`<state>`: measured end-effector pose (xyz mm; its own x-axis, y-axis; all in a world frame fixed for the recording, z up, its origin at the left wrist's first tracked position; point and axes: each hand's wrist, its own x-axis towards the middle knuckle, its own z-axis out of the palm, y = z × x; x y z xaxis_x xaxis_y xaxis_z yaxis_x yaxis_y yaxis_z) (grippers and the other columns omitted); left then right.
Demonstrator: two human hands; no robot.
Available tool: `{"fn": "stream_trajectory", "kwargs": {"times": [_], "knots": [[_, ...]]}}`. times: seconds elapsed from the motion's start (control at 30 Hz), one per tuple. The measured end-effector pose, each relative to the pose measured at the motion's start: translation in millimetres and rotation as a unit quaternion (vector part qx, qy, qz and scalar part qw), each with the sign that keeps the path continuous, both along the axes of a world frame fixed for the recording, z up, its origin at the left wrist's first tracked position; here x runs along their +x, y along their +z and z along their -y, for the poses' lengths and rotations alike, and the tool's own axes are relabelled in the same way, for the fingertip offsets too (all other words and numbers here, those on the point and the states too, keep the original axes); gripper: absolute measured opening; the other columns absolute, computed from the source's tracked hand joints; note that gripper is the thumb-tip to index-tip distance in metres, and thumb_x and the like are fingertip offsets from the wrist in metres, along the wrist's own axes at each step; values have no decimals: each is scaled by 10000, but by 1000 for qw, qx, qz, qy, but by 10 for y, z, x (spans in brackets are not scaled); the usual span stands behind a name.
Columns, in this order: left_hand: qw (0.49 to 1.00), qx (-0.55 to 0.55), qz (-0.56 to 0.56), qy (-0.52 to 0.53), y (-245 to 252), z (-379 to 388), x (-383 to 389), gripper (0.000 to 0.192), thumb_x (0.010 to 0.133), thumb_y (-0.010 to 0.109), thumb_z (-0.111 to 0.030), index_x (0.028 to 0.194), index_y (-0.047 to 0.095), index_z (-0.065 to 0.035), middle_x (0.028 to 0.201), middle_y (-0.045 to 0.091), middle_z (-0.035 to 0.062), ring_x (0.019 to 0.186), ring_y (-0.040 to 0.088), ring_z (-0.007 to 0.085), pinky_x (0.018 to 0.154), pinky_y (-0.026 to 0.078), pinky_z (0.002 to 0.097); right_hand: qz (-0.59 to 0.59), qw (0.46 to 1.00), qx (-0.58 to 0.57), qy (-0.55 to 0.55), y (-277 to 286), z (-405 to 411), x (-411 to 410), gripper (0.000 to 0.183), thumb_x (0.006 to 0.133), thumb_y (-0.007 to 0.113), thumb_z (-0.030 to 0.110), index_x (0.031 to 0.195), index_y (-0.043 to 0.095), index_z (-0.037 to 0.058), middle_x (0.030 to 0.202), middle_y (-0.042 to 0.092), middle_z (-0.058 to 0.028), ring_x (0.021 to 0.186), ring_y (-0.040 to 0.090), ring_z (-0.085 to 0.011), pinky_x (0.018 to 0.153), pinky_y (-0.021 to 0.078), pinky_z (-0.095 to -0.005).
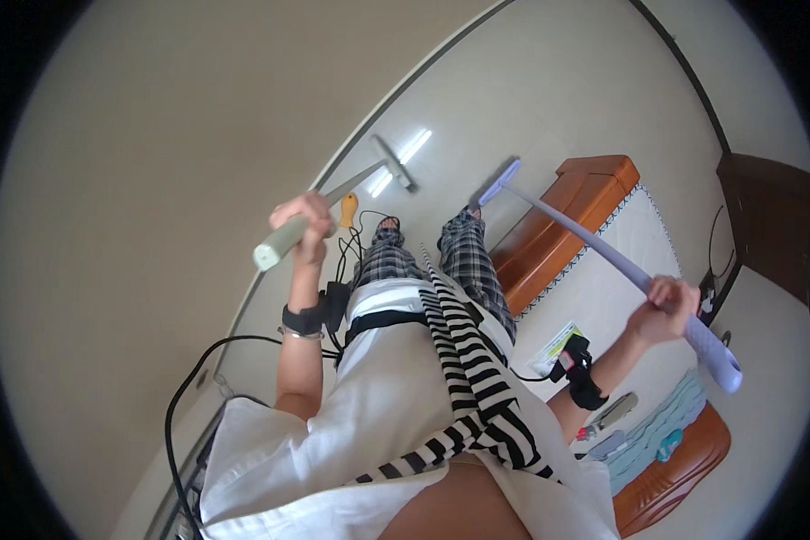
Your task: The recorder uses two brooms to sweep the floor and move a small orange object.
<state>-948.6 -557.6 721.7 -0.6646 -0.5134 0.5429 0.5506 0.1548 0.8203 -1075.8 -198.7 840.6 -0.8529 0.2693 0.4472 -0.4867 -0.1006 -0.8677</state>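
My left hand [305, 217] is wrapped around the thick end of a pale green long-handled floor tool [283, 243]. Its narrow bar-shaped head [395, 164] rests on the tiled floor near the wall; whether it is a squeegee or a broom I cannot tell. Out to the right, my right hand [665, 310] grips the lavender handle of a long broom [580, 233]. The lavender broom head [499, 183], with a dark underside, is down on the floor just ahead of my right foot. The two heads are apart, with floor between them.
A wooden bed frame [553, 229] with a white mattress [614, 270] stands close on the right. Black cables [351, 250] hang beside my left leg. A yellow fish-shaped object [348, 210] lies by the wall [175, 135]. A dark wooden cabinet [769, 216] is at far right.
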Motion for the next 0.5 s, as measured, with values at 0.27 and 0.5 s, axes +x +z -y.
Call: {"fn": "stream_trajectory", "kwargs": {"times": [0.27,0.5], "knots": [[981,78,-7,175,-162,498,1073,221,642,515,-104,493,361,-52,437,368,38,394,333,113,392,266,224,-5,998,57,23,-2,162,-68,211,734,412,79,547,314,62,412,319,-42,386,315,-118,475,337,-249],[905,73,161,388,-979,684,282,193,630,522,-13,510,374,-42,447,404,20,416,384,81,403,312,218,30,993,80,77,-96,16,-287,200,733,401,80,558,307,65,416,309,-41,404,315,-122,494,323,-256]]}}
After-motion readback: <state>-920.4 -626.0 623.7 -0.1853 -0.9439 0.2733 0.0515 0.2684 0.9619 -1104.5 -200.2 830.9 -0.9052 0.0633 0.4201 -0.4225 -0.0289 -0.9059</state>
